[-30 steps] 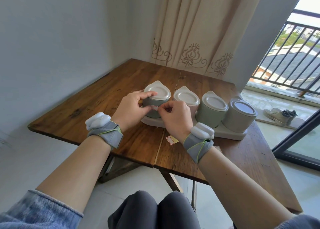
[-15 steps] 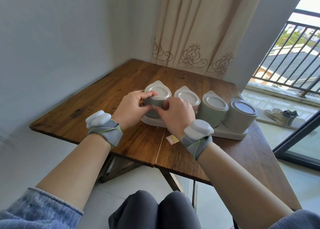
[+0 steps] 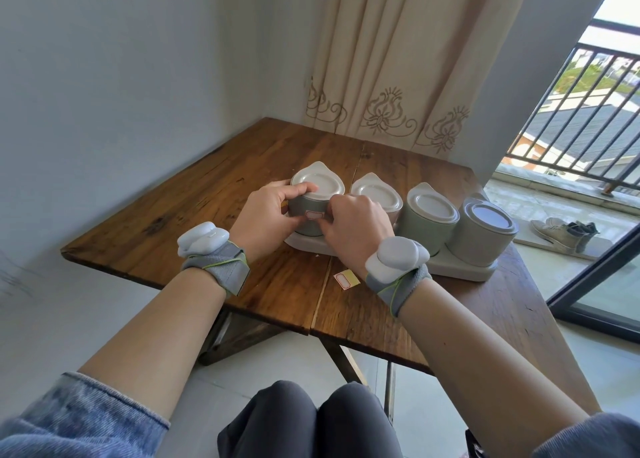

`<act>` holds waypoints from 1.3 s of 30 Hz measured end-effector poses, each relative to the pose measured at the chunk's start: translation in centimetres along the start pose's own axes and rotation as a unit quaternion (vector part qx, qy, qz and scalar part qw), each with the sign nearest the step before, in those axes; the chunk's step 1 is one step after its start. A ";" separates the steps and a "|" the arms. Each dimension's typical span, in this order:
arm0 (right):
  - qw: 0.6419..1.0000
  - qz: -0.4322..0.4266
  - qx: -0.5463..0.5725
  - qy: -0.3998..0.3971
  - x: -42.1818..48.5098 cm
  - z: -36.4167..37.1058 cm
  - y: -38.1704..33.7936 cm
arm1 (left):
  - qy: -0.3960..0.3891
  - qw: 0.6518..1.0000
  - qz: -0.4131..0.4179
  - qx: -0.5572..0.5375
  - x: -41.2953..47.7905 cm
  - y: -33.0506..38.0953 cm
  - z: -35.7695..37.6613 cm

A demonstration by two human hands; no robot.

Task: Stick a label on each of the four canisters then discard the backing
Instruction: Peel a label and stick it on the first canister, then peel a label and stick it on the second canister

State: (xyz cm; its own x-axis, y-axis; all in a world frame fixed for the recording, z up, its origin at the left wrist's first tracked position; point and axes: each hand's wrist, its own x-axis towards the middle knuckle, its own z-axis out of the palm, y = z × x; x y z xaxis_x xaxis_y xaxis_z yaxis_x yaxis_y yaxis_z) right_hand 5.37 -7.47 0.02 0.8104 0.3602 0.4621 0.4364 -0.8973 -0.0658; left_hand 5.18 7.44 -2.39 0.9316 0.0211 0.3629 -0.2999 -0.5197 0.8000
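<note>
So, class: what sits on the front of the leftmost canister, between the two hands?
In the head view, a small red-bordered label sits on the leftmost canister, between the left hand and the right hand.

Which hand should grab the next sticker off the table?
Probably the right hand. The sticker sheet lies on the table just below that wrist, and the unlabelled canisters sit on its side. The left hand is wrapped around the leftmost canister, steadying it beside its fresh label.
</note>
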 end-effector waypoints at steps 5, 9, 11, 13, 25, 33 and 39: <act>1.000 -0.001 -0.006 -0.016 0.3 -0.1 0.2 | 0.007 1.000 0.005 -0.013 0.0 0.2 0.1; 1.000 0.005 0.011 -0.018 0.3 -0.3 0.2 | 0.005 1.000 0.001 -0.003 0.0 0.5 0.0; 1.000 0.002 0.014 -0.012 0.2 -0.3 0.2 | 0.002 1.000 -0.005 0.004 0.0 0.5 0.0; 1.000 0.001 0.021 -0.014 0.1 -0.4 0.3 | -0.002 1.000 -0.008 0.012 -0.1 0.6 0.0; 0.973 -0.041 0.192 -0.119 -3.0 -2.6 4.2 | -0.008 0.989 -0.018 0.145 -4.8 2.3 2.1; 0.959 -0.019 0.153 -0.239 -5.3 -1.9 5.5 | -0.205 0.952 -0.145 0.173 -3.9 4.7 3.9; 0.955 -0.010 0.162 -0.248 -5.2 -1.5 5.3 | -0.193 0.945 -0.184 0.191 -3.4 4.8 4.6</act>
State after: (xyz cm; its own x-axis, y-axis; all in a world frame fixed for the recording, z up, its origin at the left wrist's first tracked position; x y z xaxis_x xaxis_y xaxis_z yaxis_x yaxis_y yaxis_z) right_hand 2.89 -14.46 -1.44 0.8511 0.5249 -0.0039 0.4866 -0.7918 -0.3691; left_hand 1.51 0.91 -2.00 0.9860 -0.0133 -0.1662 0.0868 -0.8101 0.5798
